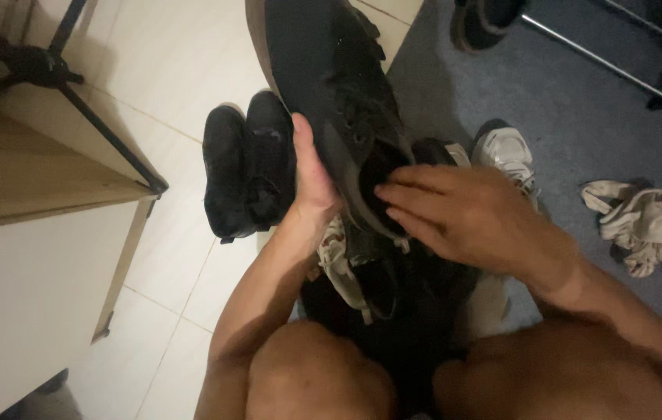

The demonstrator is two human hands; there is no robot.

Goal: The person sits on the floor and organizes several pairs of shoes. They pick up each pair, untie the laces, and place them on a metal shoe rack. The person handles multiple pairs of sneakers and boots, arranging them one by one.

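Around the person's knees, shoes crowd the floor. On the pale tiles to the left stands a pair of black shoes (249,163), side by side and touching, just beside the left wrist. To the right, on the grey carpet (580,117), a white sneaker (506,152) peeks out behind the right hand, and a crumpled pale cloth (642,222) lies well apart from it. Another dark shoe (480,22) sits at the top edge, near a metal bar (595,54). A wooden cabinet (27,171) fills the left side, with a black tripod leg (105,128) slanting across in front of it. Below the hands, more dark footwear and a light-lined shoe (342,268) lie heaped between the bare knees; details there are too dim to tell.

Held up above that heap is a large black lace-up shoe (331,85), toe pointing away, opening toward the person. The left hand (314,175) cups its side from below, fingers pressed together along the upper, thumb hidden behind. The right hand (463,214) reaches in from the right, forearm crossing low, fingers loosely spread and laid flat over the shoe's opening, fingertips touching the collar.
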